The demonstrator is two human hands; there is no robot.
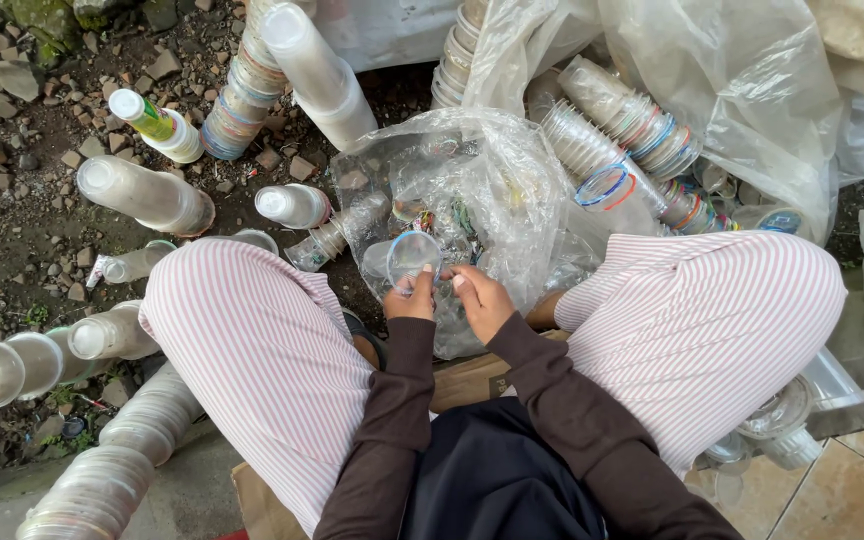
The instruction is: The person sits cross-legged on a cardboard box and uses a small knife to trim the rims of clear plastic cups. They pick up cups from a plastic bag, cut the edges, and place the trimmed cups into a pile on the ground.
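A clear plastic cup (pixel 413 256) is held up between the person's knees, with its open mouth facing the camera. The left hand (pixel 411 296) is curled around the cup's lower edge, with the thumb and fingers closed on its rim. The right hand (pixel 480 299) is right beside it, with its fingers bent and the fingertips at the cup's right side; it is hard to see if they pinch something small there.

Just behind the cup lies a see-through plastic bag (pixel 497 190) on the ground, with bits of coloured scraps inside. The person sits low with legs in pink striped trousers (pixel 252 350) spread to both sides, and wears dark brown sleeves (pixel 392 420).

All around are long stacks of clear cups. Some stacks (pixel 147 195) lie on the stony dirt ground (pixel 22 150) to the left. More stacks with coloured rims (pixel 642 125) lie in a big clear bag (pixel 762 90) to the upper right.
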